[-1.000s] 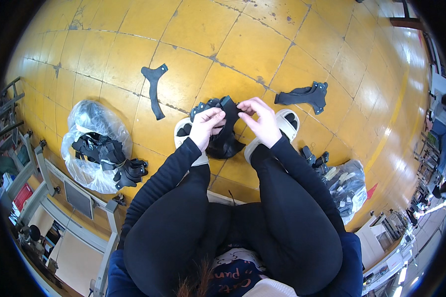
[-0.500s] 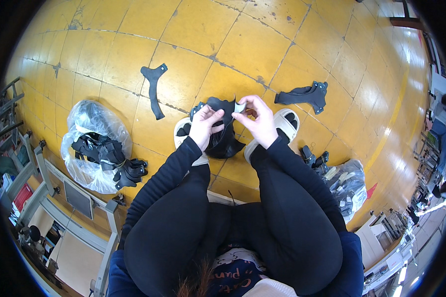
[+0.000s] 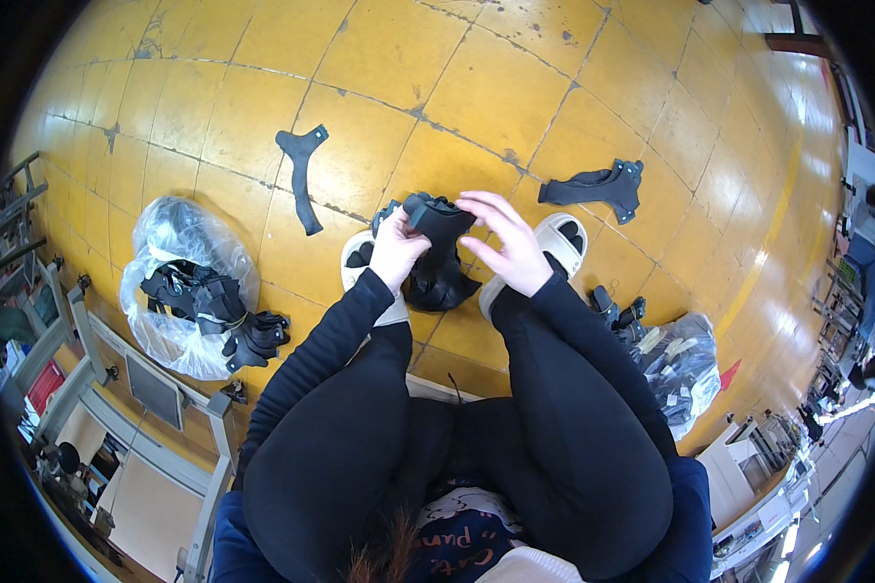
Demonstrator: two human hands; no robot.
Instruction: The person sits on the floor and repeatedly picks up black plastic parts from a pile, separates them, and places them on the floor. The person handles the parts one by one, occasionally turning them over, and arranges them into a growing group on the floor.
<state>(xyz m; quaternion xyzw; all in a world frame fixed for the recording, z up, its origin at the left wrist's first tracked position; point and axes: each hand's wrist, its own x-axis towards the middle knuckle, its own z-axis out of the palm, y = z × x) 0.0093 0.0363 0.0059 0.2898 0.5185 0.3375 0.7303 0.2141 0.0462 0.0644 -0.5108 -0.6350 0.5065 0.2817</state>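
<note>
Between my feet, my left hand [image 3: 398, 248] pinches the left edge of a black, pliable cut piece [image 3: 441, 225] with a wide, uneven upper end. My right hand [image 3: 504, 243] is open at its right side, thumb and fingers apart; whether a fingertip touches the piece I cannot tell. More black material [image 3: 441, 288] hangs or lies just below, and where one piece ends and another starts is unclear. A black Y-shaped strap piece [image 3: 301, 175] lies on the floor ahead to the left. Farther right lie black strap pieces [image 3: 601, 190] with wide ends, overlapping.
A clear plastic bag [image 3: 192, 233] with black pieces spilling out stands at the left, beside a metal frame [image 3: 156, 457]. Another filled clear bag [image 3: 685, 364] sits by my right leg. My light sandals [image 3: 560, 238] rest on the yellow tiled floor [image 3: 476, 87].
A small whitish bit at my right fingertips no longer shows. My right fingers have spread apart, and the black piece now shows a broad upper end beside my left hand.
</note>
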